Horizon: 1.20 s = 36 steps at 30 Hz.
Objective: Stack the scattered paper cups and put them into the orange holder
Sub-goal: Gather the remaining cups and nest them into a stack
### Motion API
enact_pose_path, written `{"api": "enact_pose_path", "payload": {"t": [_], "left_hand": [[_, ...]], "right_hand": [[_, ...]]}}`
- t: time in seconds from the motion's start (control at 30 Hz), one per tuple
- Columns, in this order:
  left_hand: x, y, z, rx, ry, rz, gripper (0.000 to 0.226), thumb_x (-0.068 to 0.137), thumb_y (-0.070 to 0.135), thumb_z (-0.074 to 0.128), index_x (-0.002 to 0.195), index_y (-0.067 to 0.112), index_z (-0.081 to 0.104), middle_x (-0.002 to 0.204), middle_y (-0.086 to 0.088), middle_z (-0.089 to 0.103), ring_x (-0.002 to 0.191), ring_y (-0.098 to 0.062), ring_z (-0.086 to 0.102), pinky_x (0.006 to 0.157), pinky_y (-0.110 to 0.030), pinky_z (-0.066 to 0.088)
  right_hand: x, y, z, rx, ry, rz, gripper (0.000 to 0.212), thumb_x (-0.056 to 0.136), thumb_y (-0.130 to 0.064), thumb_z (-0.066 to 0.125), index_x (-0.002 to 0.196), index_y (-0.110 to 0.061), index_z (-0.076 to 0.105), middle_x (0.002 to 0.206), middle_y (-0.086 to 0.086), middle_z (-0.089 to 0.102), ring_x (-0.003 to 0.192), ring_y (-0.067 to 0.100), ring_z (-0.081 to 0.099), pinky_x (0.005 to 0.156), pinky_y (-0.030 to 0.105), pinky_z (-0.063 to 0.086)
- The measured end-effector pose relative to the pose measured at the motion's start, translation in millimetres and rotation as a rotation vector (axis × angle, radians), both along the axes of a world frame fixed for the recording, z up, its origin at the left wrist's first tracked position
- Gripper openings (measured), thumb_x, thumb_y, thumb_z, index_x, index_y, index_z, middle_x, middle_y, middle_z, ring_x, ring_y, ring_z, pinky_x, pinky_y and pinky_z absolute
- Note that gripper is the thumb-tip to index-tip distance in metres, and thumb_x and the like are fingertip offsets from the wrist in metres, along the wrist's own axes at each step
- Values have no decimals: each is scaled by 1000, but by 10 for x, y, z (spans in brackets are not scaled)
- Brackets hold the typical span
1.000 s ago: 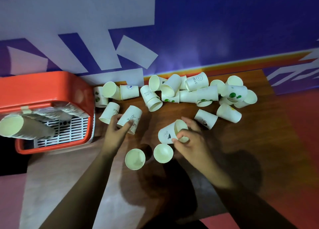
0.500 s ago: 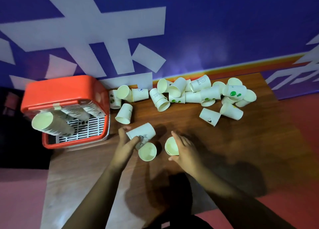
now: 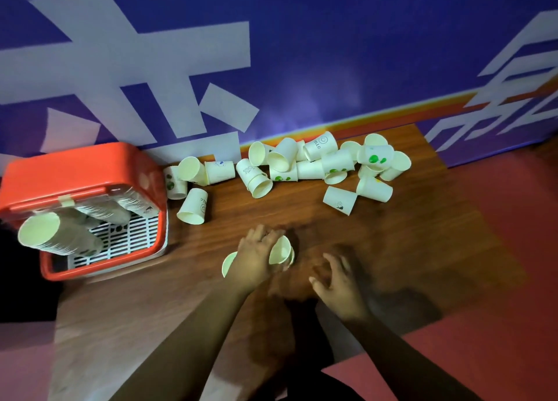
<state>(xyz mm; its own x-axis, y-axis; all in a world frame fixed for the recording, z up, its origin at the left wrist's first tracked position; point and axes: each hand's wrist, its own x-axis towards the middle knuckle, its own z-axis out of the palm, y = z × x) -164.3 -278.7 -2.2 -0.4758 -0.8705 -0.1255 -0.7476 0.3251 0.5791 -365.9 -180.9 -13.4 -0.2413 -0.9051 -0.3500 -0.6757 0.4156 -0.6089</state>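
Gripping paper cups (image 3: 280, 251) in left hand (image 3: 256, 255), right hand (image 3: 339, 283) spread, empty

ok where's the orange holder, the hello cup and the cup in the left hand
orange holder (image 3: 75, 168): head view, orange top panel
hello cup (image 3: 321, 145): head view, printed side wall
held cup (image 3: 280, 251): head view, open mouth

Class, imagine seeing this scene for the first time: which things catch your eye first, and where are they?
The orange holder stands at the left, long cup stacks jutting from it. A heap of scattered cups lies along the blue wall. In front, the left hand grips a paper cup; the right hand hovers open.
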Motion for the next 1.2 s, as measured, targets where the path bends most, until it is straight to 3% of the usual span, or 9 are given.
{"api": "enact_pose_path", "payload": {"t": [0.1, 0.2, 0.37, 0.5, 0.7, 0.83, 1.0, 1.1, 1.2], "left_hand": [[-13, 25, -156, 39, -196, -109, 90, 75, 51, 77, 152, 33, 35, 143, 1, 43, 130, -24, 39, 98, -38, 30], [130, 44, -213, 77, -189, -94, 110, 67, 73, 67, 157, 33, 19, 149, 1, 37, 138, -23, 32, 109, -41, 24], [583, 167, -267, 105, -226, 191, 118, 56, 90, 43, 154, 24, 29, 151, -8, 31, 138, -31, 31, 110, -50, 30], [746, 256, -361, 220, -274, 248, 113, 58, 81, 57, 154, 30, 28, 155, -9, 25, 140, -36, 27, 108, -55, 34], [705, 263, -474, 186, -92, 319, 90, 70, 33, 86, 146, 9, 44, 138, -17, 47, 125, -38, 47, 101, -46, 43], [659, 187, -344, 63, 56, 393, 84, 70, 23, 90, 140, 3, 49, 131, -15, 54, 120, -32, 54, 95, -35, 44], [577, 41, 105, 49, 399, 633, 84, 74, 29, 87, 145, 22, 43, 142, 4, 51, 129, -12, 50, 99, -30, 45], [442, 53, 317, 78, 462, 493, 77, 74, 42, 85, 138, 21, 48, 136, 7, 55, 126, -9, 51, 101, -26, 44], [322, 103, 397, 154, 476, 356, 70, 74, 48, 80, 133, 25, 51, 128, 9, 58, 120, -12, 55, 97, -26, 46]], "right_hand": [[-16, -5, -54, 18, -23, -34, 62, 84, -27, 71, 139, -10, 47, 144, 14, 38, 133, 29, 42, 110, 31, 33], [-100, -117, -62, -40, 16, -68, 52, 86, -29, 70, 131, -10, 53, 134, 13, 47, 125, 29, 48, 106, 34, 38], [-400, -670, -19, 43, 100, -176, 51, 91, -44, 59, 135, -19, 49, 138, 8, 45, 122, 29, 51, 99, 39, 44], [-578, -1079, -54, 50, 73, -356, 58, 92, -39, 60, 137, -5, 44, 139, 17, 43, 123, 34, 50, 94, 40, 46], [-724, -1464, -198, 59, 57, -488, 65, 93, -38, 61, 137, 4, 39, 138, 22, 42, 123, 36, 50, 93, 38, 46], [-796, -1633, -349, 110, 70, -530, 60, 95, -36, 57, 137, 4, 40, 139, 25, 42, 123, 39, 50, 96, 41, 45], [-887, -1706, -505, 110, 77, -552, 39, 97, -25, 55, 126, 2, 55, 131, 24, 54, 117, 37, 56, 95, 42, 47], [-953, -1698, -576, 85, 111, -480, 30, 95, -21, 59, 116, -1, 65, 122, 21, 62, 115, 34, 58, 97, 42, 49], [-967, -1666, -568, 43, -12, -488, 24, 91, -17, 64, 110, -4, 70, 121, 18, 62, 109, 33, 61, 92, 43, 54]]}}
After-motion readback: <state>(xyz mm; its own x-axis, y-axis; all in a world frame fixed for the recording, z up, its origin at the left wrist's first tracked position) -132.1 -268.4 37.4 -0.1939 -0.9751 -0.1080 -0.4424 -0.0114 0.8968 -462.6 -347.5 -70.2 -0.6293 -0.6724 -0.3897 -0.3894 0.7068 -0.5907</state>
